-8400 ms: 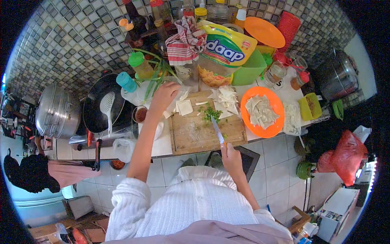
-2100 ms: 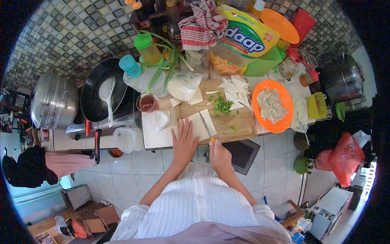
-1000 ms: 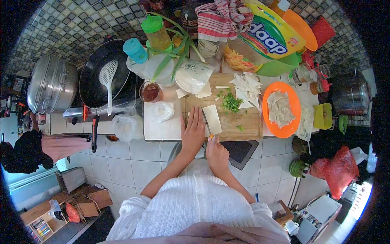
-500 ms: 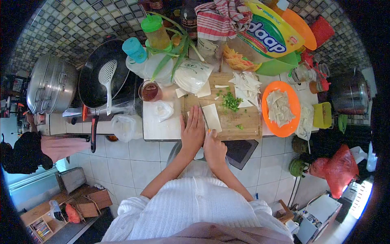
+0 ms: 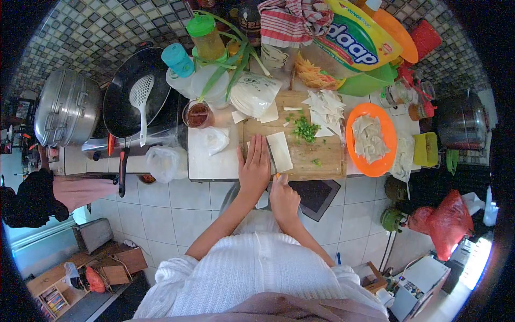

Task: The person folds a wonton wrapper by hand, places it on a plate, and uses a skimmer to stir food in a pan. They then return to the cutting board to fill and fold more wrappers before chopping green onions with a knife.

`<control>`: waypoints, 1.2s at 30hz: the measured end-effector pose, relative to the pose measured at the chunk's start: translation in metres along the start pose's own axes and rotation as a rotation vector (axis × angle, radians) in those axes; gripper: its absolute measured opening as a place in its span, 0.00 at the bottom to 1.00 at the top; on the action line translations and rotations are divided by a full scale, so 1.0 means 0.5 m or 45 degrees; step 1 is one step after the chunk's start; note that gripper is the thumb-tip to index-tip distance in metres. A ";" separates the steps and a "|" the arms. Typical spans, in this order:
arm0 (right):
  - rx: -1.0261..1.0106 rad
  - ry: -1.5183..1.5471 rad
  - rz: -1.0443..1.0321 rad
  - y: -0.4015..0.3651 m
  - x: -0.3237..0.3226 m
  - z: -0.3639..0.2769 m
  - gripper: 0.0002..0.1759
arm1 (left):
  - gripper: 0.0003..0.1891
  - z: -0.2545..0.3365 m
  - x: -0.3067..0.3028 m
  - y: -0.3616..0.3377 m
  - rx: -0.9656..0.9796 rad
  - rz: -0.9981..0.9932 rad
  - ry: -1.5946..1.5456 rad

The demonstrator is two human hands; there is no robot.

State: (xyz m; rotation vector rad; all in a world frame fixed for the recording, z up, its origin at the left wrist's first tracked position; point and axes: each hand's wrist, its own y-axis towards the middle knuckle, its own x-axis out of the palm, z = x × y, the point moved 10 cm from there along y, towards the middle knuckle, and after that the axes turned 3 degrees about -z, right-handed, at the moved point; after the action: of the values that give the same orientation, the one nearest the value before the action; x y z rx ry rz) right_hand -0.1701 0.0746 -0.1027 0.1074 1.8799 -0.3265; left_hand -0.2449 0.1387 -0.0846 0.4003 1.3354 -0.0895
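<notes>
My left hand (image 5: 254,169) lies flat on the wooden cutting board (image 5: 327,170), fingers stretched out and side by side. A pale edge, apparently of a dough wrapper, shows beside them. My right hand (image 5: 284,198) is closed around a knife (image 5: 278,175) with an orange handle, at the board's front edge. Its thin blade runs between my left fingers and a white rectangular wrapper strip (image 5: 280,152). Chopped green onion (image 5: 306,130) lies farther back on the board. At the back right is a pile of cut white wrapper pieces (image 5: 326,110).
An orange plate (image 5: 351,155) of wrapper pieces stands right of the board. Behind the board lies a plastic pack of round wrappers (image 5: 255,96). To the left are a glass of brown liquid (image 5: 198,115), a tied plastic bag (image 5: 214,140) and a black wok (image 5: 115,115) with a skimmer (image 5: 142,99).
My right hand has drawn the knife slightly back toward my body. My left hand stays pressed in about the same place. The whole view has tilted a little.
</notes>
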 end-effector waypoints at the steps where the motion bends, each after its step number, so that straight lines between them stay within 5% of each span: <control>1: -0.004 -0.024 0.028 0.000 -0.004 -0.002 0.13 | 0.23 0.000 -0.002 0.001 0.004 0.006 0.012; 20: 0.119 -0.008 -0.186 -0.042 0.031 0.032 0.16 | 0.23 -0.008 0.005 0.000 -0.021 0.007 -0.057; 26: 0.004 -0.095 0.062 -0.030 0.015 0.022 0.16 | 0.24 -0.005 0.013 0.000 0.019 -0.004 -0.039; 36: 0.148 0.021 -0.268 -0.132 -0.009 0.110 0.16 | 0.30 -0.054 -0.015 0.004 0.065 -0.028 -0.572</control>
State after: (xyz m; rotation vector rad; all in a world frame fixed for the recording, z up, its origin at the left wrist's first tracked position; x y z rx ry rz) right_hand -0.1339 -0.0033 -0.1034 -0.0104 1.8917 -0.5807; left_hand -0.2711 0.1480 -0.0815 0.3823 0.8957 -0.2191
